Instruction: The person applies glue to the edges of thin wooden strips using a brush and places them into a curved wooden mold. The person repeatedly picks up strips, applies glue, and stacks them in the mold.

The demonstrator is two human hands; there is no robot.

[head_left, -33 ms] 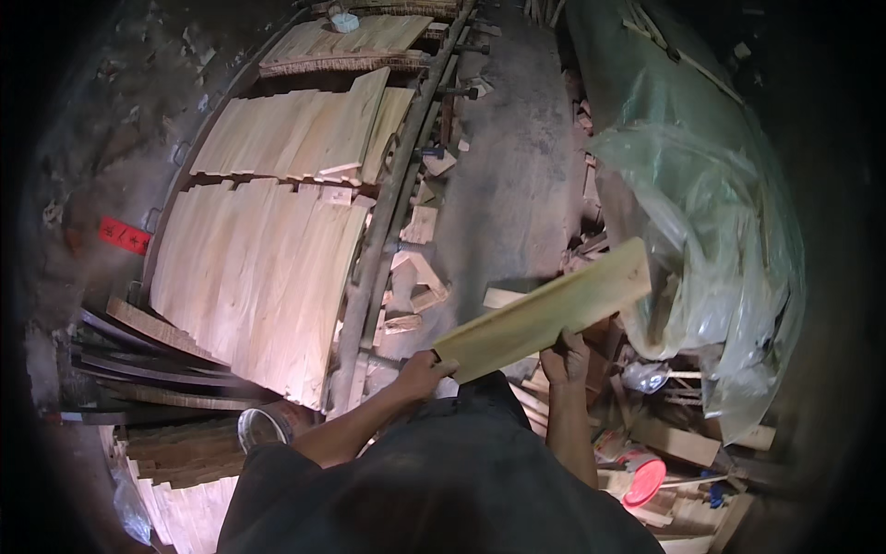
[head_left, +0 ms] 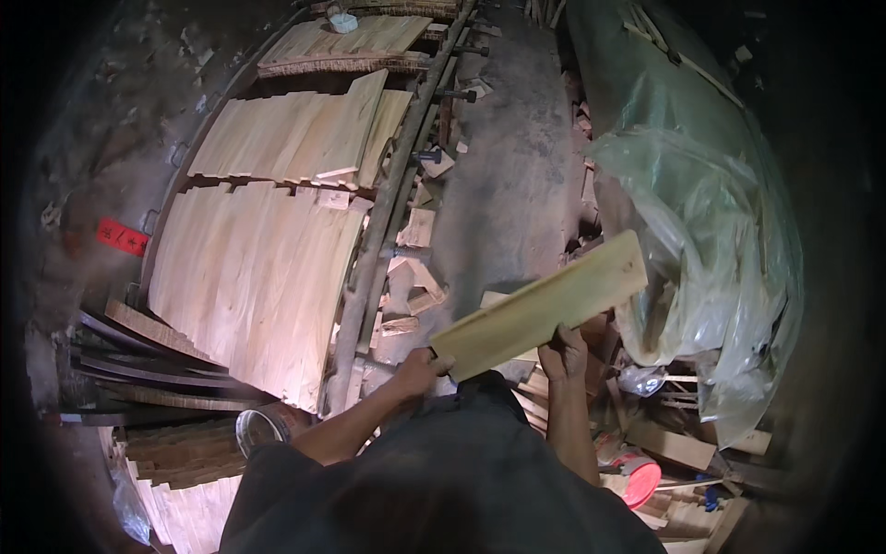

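A pale wooden board point(head_left: 540, 307) is held tilted in front of my body, its right end raised higher than its left. My left hand point(head_left: 420, 371) is closed on the board's lower left end, with the thumb over the face. Under the board's lower edge, right of its middle, my right hand point(head_left: 564, 355) grips it with bent fingers. To the left lies a wide panel of joined wooden strips point(head_left: 254, 277), with a second panel point(head_left: 286, 134) beyond it.
A metal rail with clamps point(head_left: 392, 208) runs beside the panels. Wood offcuts point(head_left: 417, 282) litter the floor next to it. Plastic sheeting point(head_left: 701, 212) covers a pile at right. A bucket point(head_left: 261, 429) and a red-topped container point(head_left: 641, 482) stand near my sides.
The board and both hands have shifted very slightly to the left. Both hands keep their grip on the board.
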